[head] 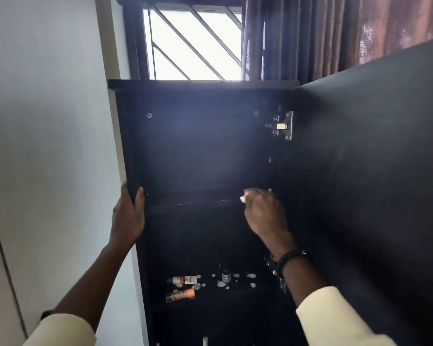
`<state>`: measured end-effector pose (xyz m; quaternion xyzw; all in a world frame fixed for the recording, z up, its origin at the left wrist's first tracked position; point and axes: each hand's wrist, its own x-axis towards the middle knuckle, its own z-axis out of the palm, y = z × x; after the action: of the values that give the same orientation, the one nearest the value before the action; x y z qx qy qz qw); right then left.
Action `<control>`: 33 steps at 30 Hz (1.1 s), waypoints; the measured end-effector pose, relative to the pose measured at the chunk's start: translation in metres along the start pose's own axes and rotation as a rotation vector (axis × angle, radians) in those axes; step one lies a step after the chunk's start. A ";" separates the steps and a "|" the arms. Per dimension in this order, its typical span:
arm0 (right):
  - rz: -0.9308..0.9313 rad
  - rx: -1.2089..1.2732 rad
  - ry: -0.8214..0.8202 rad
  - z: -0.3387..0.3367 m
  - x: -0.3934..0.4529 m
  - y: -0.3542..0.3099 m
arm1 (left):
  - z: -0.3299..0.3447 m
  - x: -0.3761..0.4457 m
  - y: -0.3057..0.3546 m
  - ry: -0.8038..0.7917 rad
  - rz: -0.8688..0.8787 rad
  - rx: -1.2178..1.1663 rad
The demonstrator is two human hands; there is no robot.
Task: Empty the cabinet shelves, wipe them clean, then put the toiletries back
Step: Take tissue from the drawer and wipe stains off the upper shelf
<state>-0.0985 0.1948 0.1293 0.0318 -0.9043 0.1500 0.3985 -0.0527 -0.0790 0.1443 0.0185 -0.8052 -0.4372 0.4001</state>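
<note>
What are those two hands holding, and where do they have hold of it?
The left hand grips the cabinet's left side panel at its front edge. The right hand pinches something small and white at the upper shelf; what it is cannot be told.

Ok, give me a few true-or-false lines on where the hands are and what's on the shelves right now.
1. The left hand grips the cabinet's left side panel. True.
2. The right hand is down on the lower shelf among the tubes. False: it is at the front edge of the upper shelf, holding something small and white.
3. The upper compartment holds several bottles. False: none can be seen in it.
4. Two tubes lie on the lower shelf, with white blobs beside them. True.
5. The cabinet door is shut. False: it stands open on the right.
</note>
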 end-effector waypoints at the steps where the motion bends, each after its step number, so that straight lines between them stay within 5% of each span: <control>1: 0.016 -0.016 -0.012 -0.002 -0.001 -0.011 | 0.000 0.000 0.001 0.001 -0.004 -0.006; 5: -0.143 0.130 -0.006 -0.005 -0.011 -0.059 | 0.001 0.000 0.000 0.000 -0.004 -0.018; 8: -0.177 0.148 -0.203 -0.022 -0.006 -0.061 | 0.000 0.001 -0.001 -0.023 0.014 -0.010; 16: -0.050 -0.569 -0.401 -0.039 0.023 -0.021 | 0.001 0.001 -0.005 -0.010 0.012 -0.022; 26: -0.032 -0.673 -0.307 -0.027 0.022 -0.029 | 0.000 0.001 -0.004 -0.023 0.028 -0.052; 33: -0.041 -0.490 -0.307 -0.029 0.022 -0.034 | -0.003 0.002 -0.005 -0.050 0.022 -0.081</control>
<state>-0.0869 0.1726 0.1724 -0.0250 -0.9624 -0.0877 0.2557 -0.0538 -0.0847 0.1428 -0.0175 -0.7967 -0.4653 0.3853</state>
